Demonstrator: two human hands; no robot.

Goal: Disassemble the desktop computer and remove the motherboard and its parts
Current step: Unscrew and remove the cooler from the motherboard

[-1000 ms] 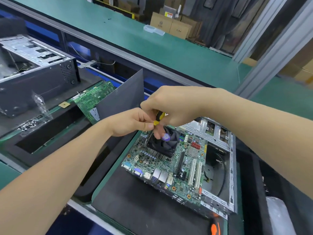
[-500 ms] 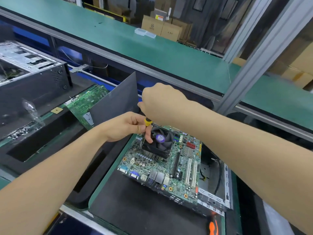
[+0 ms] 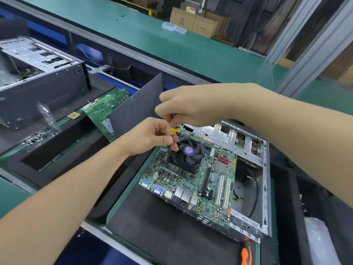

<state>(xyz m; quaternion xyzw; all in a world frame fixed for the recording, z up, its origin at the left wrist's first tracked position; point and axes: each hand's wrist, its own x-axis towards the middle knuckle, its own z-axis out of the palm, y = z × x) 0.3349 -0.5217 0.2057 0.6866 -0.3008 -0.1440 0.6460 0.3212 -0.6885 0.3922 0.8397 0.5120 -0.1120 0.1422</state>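
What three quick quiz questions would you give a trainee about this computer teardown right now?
1. True or false: the fan has been lifted off the motherboard.
2. What do the left hand and right hand hold together? A pliers, B screwdriver, C tweezers.
3. Fill in: the screwdriver's handle is ____ in colour.
Key: 1 false; 2 B; 3 yellow.
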